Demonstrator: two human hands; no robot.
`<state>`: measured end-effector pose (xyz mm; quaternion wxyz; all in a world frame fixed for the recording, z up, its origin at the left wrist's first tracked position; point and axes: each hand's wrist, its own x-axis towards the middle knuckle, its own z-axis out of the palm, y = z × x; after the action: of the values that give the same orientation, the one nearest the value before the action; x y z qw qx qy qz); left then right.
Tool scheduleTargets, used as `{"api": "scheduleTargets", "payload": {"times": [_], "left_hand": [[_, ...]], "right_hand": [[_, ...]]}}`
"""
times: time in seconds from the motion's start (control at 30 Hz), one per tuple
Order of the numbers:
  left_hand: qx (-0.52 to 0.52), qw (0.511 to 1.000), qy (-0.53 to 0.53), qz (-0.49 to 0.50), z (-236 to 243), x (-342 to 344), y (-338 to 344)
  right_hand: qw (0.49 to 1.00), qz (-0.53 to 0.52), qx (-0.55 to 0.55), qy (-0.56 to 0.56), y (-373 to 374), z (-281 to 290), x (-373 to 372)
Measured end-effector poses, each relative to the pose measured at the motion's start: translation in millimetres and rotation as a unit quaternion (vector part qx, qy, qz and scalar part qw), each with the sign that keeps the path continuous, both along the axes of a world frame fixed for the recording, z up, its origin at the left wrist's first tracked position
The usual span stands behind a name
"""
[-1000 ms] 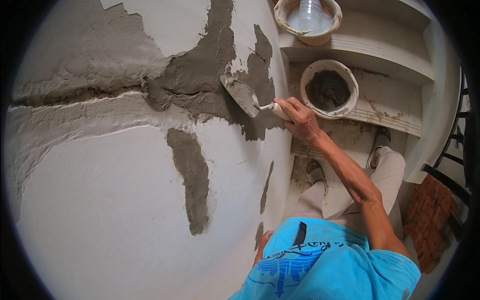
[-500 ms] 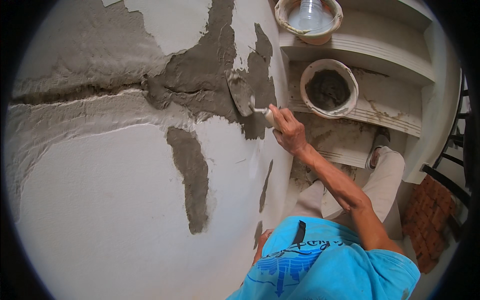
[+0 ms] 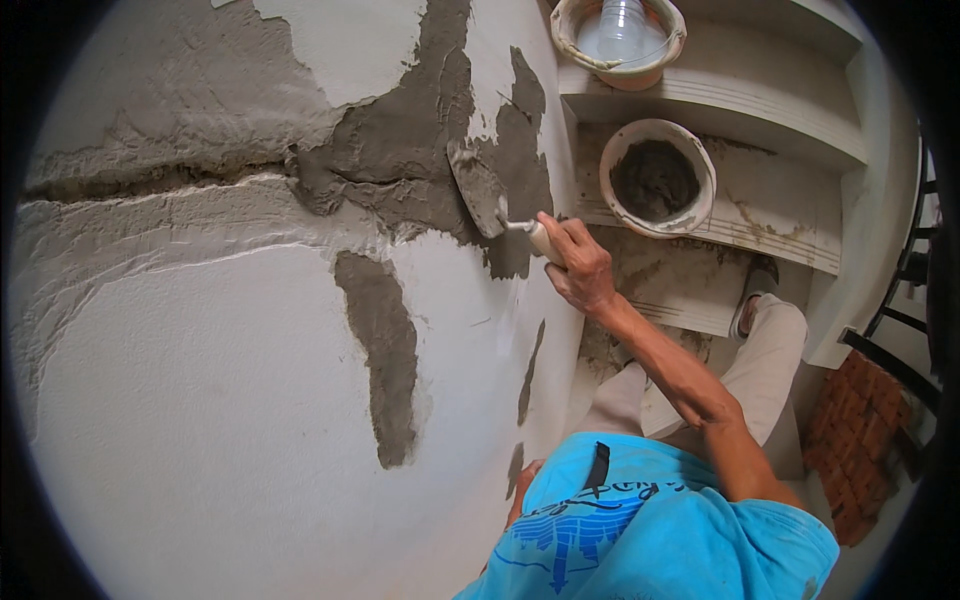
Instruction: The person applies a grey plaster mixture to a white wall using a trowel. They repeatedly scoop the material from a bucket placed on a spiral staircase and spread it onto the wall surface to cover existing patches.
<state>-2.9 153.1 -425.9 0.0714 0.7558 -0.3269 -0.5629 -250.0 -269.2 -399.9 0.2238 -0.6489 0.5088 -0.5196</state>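
My right hand (image 3: 582, 266) is closed around the light handle of a trowel (image 3: 477, 188). The trowel's mortar-smeared blade lies against a patch of wet grey mortar (image 3: 400, 140) on the white wall (image 3: 230, 400). To the left of that patch, a dark horizontal crack (image 3: 160, 182) runs along the wall. Beneath it, a separate strip of grey mortar (image 3: 385, 360) slants downward. My left hand (image 3: 528, 472) is low beside the wall, mostly behind my blue shirt, and its fingers are hidden.
A bucket of grey mortar (image 3: 706, 185) stands on a stair step (image 3: 780, 220) to the right. Farther up, another bucket (image 3: 640, 78) holds a clear plastic bottle (image 3: 621, 30). Reddish bricks (image 3: 858, 445) and a black railing (image 3: 895, 370) are at the far right.
The trowel blade has shifted very slightly to the left on the mortar patch. Otherwise the hands and buckets look the same.
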Motion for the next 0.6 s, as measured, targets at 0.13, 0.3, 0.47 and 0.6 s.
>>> {"api": "scheduleTargets", "payload": {"times": [0.13,0.3,0.47,0.6], "left_hand": [[0.008,0.989,0.073,0.125,-19,9,17],[0.021,0.999,0.017,0.027,19,-15,-23],[-0.019,1.0,0.012,0.011,6,-4,-2],[-0.031,0.997,-0.029,-0.065,24,-15,-18]], "right_hand": [[1.0,-0.007,-0.001,-0.017,-4,9,-6],[0.999,-0.043,-0.014,-0.03,-52,21,-9],[0.999,-0.018,-0.039,-0.001,-49,21,-4],[0.998,0.034,-0.047,0.0,-17,13,-14]]}}
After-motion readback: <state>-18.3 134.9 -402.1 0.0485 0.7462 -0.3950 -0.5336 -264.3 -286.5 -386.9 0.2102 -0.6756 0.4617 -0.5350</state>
